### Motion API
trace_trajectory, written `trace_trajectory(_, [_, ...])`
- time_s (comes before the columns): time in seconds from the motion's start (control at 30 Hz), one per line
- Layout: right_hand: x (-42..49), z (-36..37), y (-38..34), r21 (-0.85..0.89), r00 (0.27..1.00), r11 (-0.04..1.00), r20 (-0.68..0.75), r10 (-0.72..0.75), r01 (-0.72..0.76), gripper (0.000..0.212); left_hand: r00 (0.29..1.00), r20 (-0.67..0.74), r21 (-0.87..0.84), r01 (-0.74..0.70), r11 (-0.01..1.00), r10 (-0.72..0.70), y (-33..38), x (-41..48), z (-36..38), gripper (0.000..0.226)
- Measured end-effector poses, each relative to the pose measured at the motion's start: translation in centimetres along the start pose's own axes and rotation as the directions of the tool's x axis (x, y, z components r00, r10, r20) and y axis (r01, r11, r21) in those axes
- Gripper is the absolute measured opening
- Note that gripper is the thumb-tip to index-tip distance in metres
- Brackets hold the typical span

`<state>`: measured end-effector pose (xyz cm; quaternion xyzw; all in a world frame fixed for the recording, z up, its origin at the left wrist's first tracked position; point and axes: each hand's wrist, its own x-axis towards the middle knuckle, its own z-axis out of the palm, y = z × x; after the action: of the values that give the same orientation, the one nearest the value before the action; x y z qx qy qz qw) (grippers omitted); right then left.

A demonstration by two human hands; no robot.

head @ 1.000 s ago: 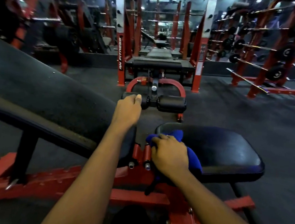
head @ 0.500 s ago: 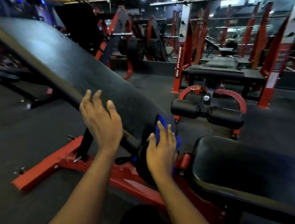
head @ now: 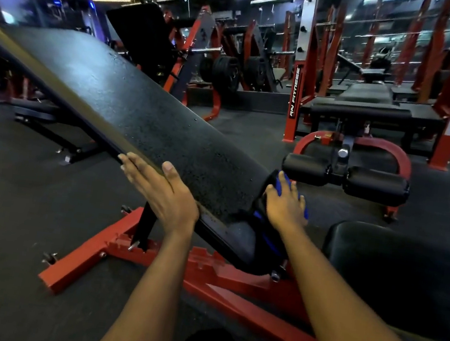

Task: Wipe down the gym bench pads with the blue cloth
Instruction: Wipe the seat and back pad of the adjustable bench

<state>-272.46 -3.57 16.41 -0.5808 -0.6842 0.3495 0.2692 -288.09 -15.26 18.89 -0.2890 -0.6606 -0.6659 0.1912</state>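
Pressing a crumpled blue cloth (head: 282, 182) against the lower end of the long black textured backrest pad (head: 153, 119), the right hand (head: 284, 212) lies flat-fingered; the left hand (head: 162, 193), fingers straight, rests on that pad's near edge. Black cushioned seat pad (head: 395, 266): just right of the right hand.

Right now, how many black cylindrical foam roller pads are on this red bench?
2. The left black cylindrical foam roller pad sits beyond the blue cloth; the right roller pad is across the centre post. More may be hidden.
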Motion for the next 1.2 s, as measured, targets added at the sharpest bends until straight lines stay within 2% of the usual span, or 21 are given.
trace_trajectory(0.17, [1.3,-0.6,-0.3,0.011,1.000,1.000,0.002,-0.018,0.018,0.053,0.999,-0.034,-0.046,-0.033,0.998,0.032,-0.7,-0.3,0.3,0.065])
trace_trajectory(0.3, [-5.6,1.3,1.5,-0.036,0.984,0.983,0.020,-0.177,0.178,0.052,0.997,-0.062,-0.055,-0.044,0.998,0.041,-0.9,-0.5,0.3,0.064])
trace_trajectory(0.4, [-9.6,2.5,2.5,-0.099,0.961,0.958,-0.031,-0.274,0.270,0.054,0.997,-0.068,-0.048,-0.041,0.998,0.038,-1.0,-0.5,0.4,0.063])
trace_trajectory(0.47, [-8.0,2.3,2.2,-0.063,0.967,0.966,-0.028,-0.252,0.249,0.054,0.997,-0.070,-0.040,-0.043,0.998,0.040,-1.1,-0.4,0.5,0.063])
trace_trajectory(0.63, [1.6,0.3,0.0,-0.025,0.997,0.997,0.005,-0.071,0.071,0.056,0.996,-0.076,-0.037,-0.044,0.998,0.041,-0.9,-0.5,0.6,0.062])
trace_trajectory(0.73, [3.3,-0.3,-0.8,-0.030,0.999,0.999,0.030,-0.045,0.046,0.056,0.995,-0.088,-0.044,-0.052,0.998,0.048,-0.9,-0.5,0.5,0.061])
trace_trajectory(0.83, [-0.8,0.4,-0.3,-0.080,0.981,0.979,0.064,-0.182,0.187,0.053,0.995,-0.092,-0.046,-0.049,0.998,0.045,-0.9,-0.6,0.6,0.061])
trace_trajectory(0.93, [-8.2,2.4,1.0,-0.175,0.904,0.888,0.038,-0.426,0.425,0.054,0.995,-0.095,-0.044,-0.047,0.998,0.043,-1.0,-0.6,0.6,0.060])
trace_trajectory(1.0, [-10.0,2.8,1.6,-0.200,0.862,0.844,0.001,-0.508,0.497,0.058,0.994,-0.093,-0.035,-0.052,0.998,0.049,-1.2,-0.5,0.7,0.060])
trace_trajectory(1.07, [-7.7,2.4,1.3,-0.150,0.878,0.867,0.009,-0.479,0.475,0.056,0.995,-0.092,-0.026,-0.049,0.998,0.047,-1.4,-0.4,0.7,0.060])
trace_trajectory(1.2, [1.1,1.4,-0.5,-0.095,0.942,0.937,0.046,-0.333,0.336,0.055,0.994,-0.096,-0.023,-0.048,0.999,0.046,-1.5,-0.4,0.7,0.060])
